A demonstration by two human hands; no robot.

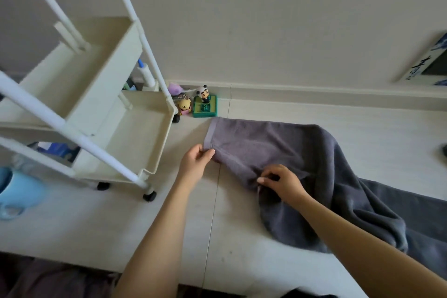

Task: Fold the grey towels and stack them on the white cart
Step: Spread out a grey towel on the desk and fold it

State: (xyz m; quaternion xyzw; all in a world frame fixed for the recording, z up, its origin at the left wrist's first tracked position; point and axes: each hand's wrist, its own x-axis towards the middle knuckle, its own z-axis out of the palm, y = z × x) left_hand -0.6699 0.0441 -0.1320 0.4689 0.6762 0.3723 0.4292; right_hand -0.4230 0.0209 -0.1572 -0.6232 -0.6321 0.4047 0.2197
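At the far left, about eight o'clock in the view, a pale blue plastic item [17,192] lies on the floor, its form blurred. Just right of it stands the white cart [135,133], occupying the nine to eleven o'clock sector. It has white tubular posts, cream trays and black castors. The two trays in view hold no towels. A white bottle with a blue tip [145,74] shows behind the cart's far post.

Beyond the cart's right corner, near twelve o'clock and against the skirting, sits a cluster of small toys: a purple figure [174,89], a yellow figure [184,105] and a panda figure [202,92] on a green base [205,107].

The left hand [194,162] lies near centre. Its thumb and fingertips pinch the hemmed near-left corner of the grey towel [278,147]; the other fingers are curled in.

The grey towel lies on the pale floor from centre out toward three and four o'clock, partly spread and rumpled, its hemmed end toward the cart but apart from it. The right hand [281,182], at about four o'clock from the left hand, rests on the towel's near edge with fingers curled, pinching a fold of the cloth.

More dark grey fabric [420,220] lies under and beyond the towel at four o'clock; whether it is a separate towel cannot be determined.

At two o'clock a framed picture [428,63] leans against the wall.
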